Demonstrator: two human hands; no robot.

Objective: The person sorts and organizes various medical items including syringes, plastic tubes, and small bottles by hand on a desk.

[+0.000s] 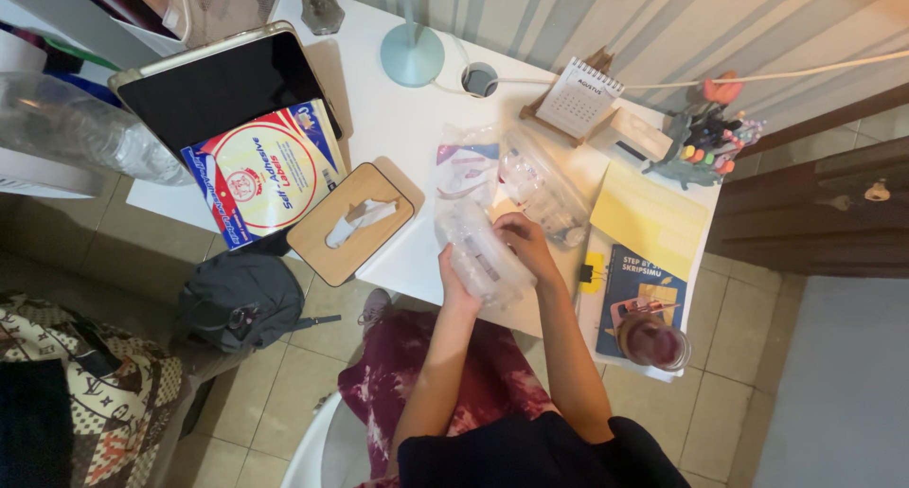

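At the white desk's (398, 119) left lie a dark tablet (222, 81), a sheet of labels (265, 171) and a wooden-topped tissue box (350, 223). Near the front edge, the left hand (456, 282) and right hand (524, 245) both clasp a crinkled clear plastic bag (483, 251), fingers curled around it. Further right, a lidded glass jar (653, 341) sits at the desk's corner, where a stray elbow could likely topple it.

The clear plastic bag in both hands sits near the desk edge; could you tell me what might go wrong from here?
1. The bag, held by the left hand and right hand, hangs partly past the desk edge, so loose contents might drop to the floor.
2. The jar stands at the desk corner beside the right forearm; an elbow could knock it off.
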